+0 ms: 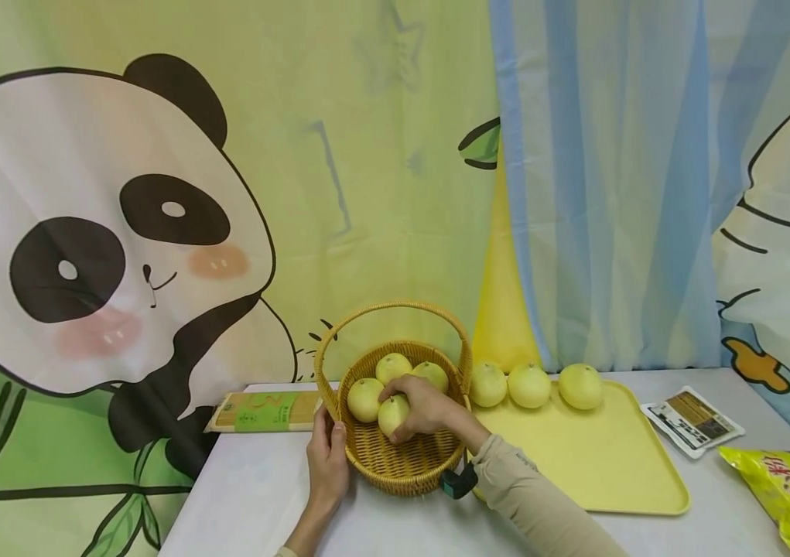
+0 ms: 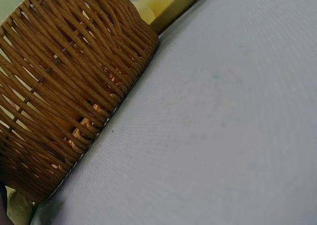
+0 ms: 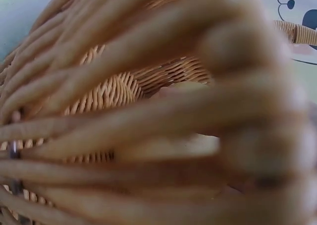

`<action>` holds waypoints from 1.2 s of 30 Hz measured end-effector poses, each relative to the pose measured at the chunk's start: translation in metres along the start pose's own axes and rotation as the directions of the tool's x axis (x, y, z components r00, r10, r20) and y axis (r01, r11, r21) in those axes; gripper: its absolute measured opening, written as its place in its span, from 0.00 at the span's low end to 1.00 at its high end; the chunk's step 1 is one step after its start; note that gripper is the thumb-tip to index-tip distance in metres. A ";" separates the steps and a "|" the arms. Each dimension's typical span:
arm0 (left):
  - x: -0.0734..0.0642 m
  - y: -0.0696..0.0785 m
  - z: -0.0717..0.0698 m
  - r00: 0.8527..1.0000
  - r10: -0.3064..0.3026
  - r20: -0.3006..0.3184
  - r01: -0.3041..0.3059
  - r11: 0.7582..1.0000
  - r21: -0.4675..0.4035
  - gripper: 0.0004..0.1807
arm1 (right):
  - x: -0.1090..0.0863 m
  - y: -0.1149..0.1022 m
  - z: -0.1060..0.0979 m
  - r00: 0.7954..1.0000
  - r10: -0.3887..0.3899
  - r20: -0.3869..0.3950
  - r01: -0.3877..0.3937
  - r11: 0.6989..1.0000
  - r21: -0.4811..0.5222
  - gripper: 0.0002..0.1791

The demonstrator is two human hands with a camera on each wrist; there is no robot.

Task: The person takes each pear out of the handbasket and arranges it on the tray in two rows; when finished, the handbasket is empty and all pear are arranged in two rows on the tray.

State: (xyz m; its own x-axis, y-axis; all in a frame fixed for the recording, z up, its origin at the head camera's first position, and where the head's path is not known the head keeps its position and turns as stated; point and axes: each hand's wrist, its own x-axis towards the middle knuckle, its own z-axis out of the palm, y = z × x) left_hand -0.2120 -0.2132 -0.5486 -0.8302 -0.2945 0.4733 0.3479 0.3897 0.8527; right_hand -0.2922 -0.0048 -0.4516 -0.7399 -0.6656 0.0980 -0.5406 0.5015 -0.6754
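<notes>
A woven wicker basket (image 1: 405,483) with a tall arched handle stands on the table, several round pale-yellow fruits inside. My left hand (image 1: 328,460) holds the basket's left side near the foot of the handle. Inside the basket, my right hand (image 1: 417,406) grips one pale-yellow fruit (image 1: 392,418), thumb and fingers around it. Behind that fruit sit others, among them a fruit (image 1: 365,399) at the left and one (image 1: 393,367) at the back. The basket's woven wall (image 2: 74,76) fills much of the left wrist view; in the right wrist view, blurred wicker (image 3: 148,111) covers most of the hand.
Right of the basket lies a yellow tray (image 1: 596,464), with three similar fruits (image 1: 529,385) in a row along its far edge. Farther right are a flat white packet (image 1: 692,422) and a yellow bag (image 1: 784,487). A pack of noodles (image 1: 265,411) lies behind at the left.
</notes>
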 end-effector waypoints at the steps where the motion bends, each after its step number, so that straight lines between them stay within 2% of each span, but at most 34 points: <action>1: 0.000 0.000 0.000 1.000 0.000 -0.004 0.000 1.000 0.000 0.26 | 0.000 0.000 0.000 1.000 -0.001 -0.002 0.001 1.000 -0.007 0.34; 11: -0.003 0.004 -0.001 1.000 -0.008 -0.005 0.008 1.000 -0.017 0.27 | -0.001 -0.002 0.000 1.000 0.011 -0.004 -0.011 1.000 0.005 0.32; 16: -0.001 0.002 0.000 1.000 -0.007 -0.003 0.007 1.000 -0.015 0.27 | 0.000 0.004 0.001 1.000 -0.010 -0.025 0.011 0.999 0.049 0.30; 23: -0.001 -0.002 -0.001 1.000 0.009 -0.001 -0.009 1.000 -0.008 0.27 | -0.002 0.006 0.003 0.998 -0.038 -0.042 0.045 0.985 0.168 0.31; 27: -0.003 -0.003 -0.001 1.000 -0.020 -0.007 0.020 1.000 0.013 0.27 | -0.014 0.001 -0.004 0.997 -0.033 -0.066 0.047 0.973 0.225 0.32; 36: -0.001 -0.003 0.001 1.000 0.005 -0.004 -0.005 1.000 0.002 0.27 | -0.057 0.007 -0.036 0.985 0.000 -0.171 0.055 0.948 0.315 0.28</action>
State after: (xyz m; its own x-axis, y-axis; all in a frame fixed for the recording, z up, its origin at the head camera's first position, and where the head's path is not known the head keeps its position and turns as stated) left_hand -0.2129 -0.2137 -0.5514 -0.8267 -0.2961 0.4784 0.3513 0.3924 0.8500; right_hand -0.2680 0.0566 -0.4360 -0.7975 -0.5611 0.2218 -0.4269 0.2650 -0.8646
